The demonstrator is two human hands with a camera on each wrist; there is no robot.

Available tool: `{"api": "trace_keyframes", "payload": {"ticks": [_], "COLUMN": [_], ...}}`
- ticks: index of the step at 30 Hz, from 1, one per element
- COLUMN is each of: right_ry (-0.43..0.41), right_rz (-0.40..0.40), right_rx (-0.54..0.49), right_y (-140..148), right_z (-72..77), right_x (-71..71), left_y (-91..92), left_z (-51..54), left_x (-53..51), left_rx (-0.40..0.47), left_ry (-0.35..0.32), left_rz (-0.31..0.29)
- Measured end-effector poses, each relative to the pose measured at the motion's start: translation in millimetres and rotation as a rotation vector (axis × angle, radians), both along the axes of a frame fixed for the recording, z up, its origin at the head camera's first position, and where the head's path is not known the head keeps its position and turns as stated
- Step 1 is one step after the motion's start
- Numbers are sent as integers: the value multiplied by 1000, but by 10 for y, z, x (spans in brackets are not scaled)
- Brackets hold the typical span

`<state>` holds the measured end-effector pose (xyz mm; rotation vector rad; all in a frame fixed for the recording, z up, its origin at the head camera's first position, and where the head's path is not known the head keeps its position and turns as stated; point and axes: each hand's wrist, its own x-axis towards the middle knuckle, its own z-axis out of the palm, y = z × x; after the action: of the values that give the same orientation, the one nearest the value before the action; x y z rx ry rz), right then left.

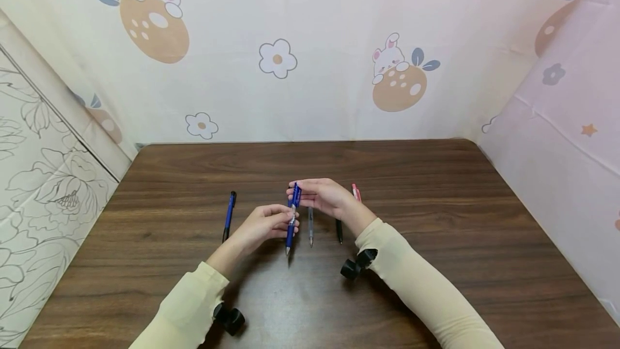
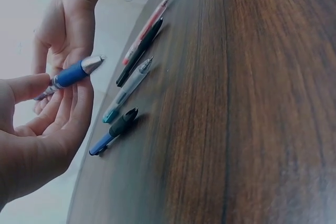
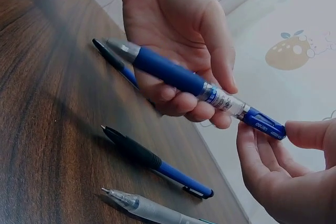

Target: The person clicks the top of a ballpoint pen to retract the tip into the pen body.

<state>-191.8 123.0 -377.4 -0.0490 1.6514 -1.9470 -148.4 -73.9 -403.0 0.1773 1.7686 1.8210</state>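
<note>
Held above the table is a blue ballpoint pen (image 1: 290,233) with a silver tip pointing down toward the person. My left hand (image 1: 263,226) grips it round the middle, at the clear, printed part of the barrel. At the upper end, my right hand (image 1: 329,198) pinches the clip section, the thumb (image 3: 310,134) against the pen's end. Below the hands lie a clear grey pen (image 1: 311,228) and a black pen (image 1: 339,230). In the right wrist view, a blue pen with a black grip (image 3: 157,162) lies beside the clear one.
Another blue-and-black pen (image 1: 230,217) lies left of the left hand. Beyond the right wrist lies a red pen (image 1: 356,193), partly hidden. The brown wooden table (image 1: 411,176) meets a patterned curtain (image 1: 329,96) at its far edge. Small black devices (image 1: 358,264) are on both wrists.
</note>
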Motion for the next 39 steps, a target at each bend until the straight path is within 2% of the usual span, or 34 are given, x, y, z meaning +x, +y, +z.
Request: {"api": "trace_keyframes", "payload": {"ticks": [5, 14, 24, 32, 39], "right_ry": [-11, -8, -32, -33, -38], "right_rz": [-17, -27, 20, 6, 10], "right_rx": [-2, 1, -22, -17, 0], "right_y": [-13, -8, 28, 20, 45], "right_z": [27, 52, 26, 23, -22], "right_x": [-13, -46, -39, -27, -6], "left_y": [6, 12, 14, 28, 38], "left_z": [-5, -20, -35, -70, -108], "left_x": [3, 13, 24, 53, 76], "left_rx": [1, 96, 142, 159, 152], "left_ry": [-12, -61, -126, -141, -119], "left_rz": [-3, -37, -98, -99, -113]}}
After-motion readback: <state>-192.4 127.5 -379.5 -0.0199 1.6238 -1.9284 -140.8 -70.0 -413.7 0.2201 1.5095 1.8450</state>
